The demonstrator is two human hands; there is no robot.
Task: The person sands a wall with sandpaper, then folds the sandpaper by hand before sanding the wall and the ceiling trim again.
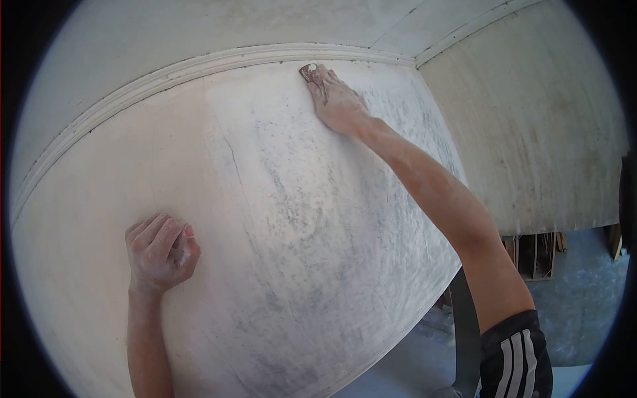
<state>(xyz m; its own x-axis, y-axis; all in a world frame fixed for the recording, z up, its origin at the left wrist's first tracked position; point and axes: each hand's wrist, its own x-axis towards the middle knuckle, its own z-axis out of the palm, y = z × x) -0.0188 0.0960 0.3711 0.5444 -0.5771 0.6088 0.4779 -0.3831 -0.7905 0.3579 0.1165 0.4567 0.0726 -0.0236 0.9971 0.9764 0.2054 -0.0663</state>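
High on the whitish wall (292, 199), just under the moulding, my right hand (340, 107) presses flat with fingers stretched upward. Beneath its fingertips is a small dark brown piece of sandpaper (306, 70), dusted white, its upper corner sticking out past the fingers. The rest of the piece is hidden by the hand. Lower down at the left, my left hand (161, 252) is curled into a fist in front of the wall, dusty white, with nothing showing in it. Grey smudges and streaks mark the wall between and below the hands.
A white moulding (265, 53) runs along the wall's top edge, below the ceiling (199, 26). To the right stands another stained wall (531, 126). Wooden frames (534, 255) lean far below at the right, above a grey floor (577, 305). A thin crack runs down the wall.
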